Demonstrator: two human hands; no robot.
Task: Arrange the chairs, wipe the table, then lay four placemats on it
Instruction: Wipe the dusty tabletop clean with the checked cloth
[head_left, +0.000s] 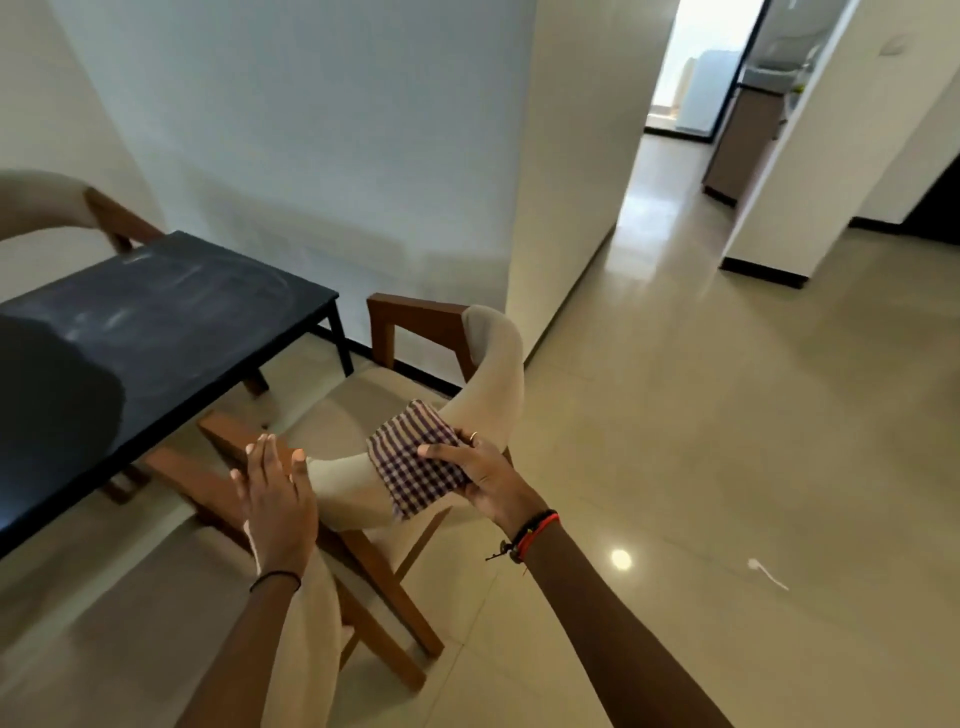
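A black table (171, 317) stands at the left, its top marked with pale smears. In front of me is a wooden chair (415, 322) with a curved beige padded back, facing the table's end. My left hand (275, 499) lies flat on the left end of that backrest, fingers spread. My right hand (483, 478) presses a folded purple-and-white checked cloth (410, 457) against the top of the backrest. A second chair's beige back (47, 200) shows behind the table at the far left.
A white wall runs behind the table, and a wall corner (566, 208) stands just right of the chair. Glossy beige floor (727, 467) spreads to the right toward a hallway and a bright doorway (696, 67). Another chair's edge lies under my left forearm.
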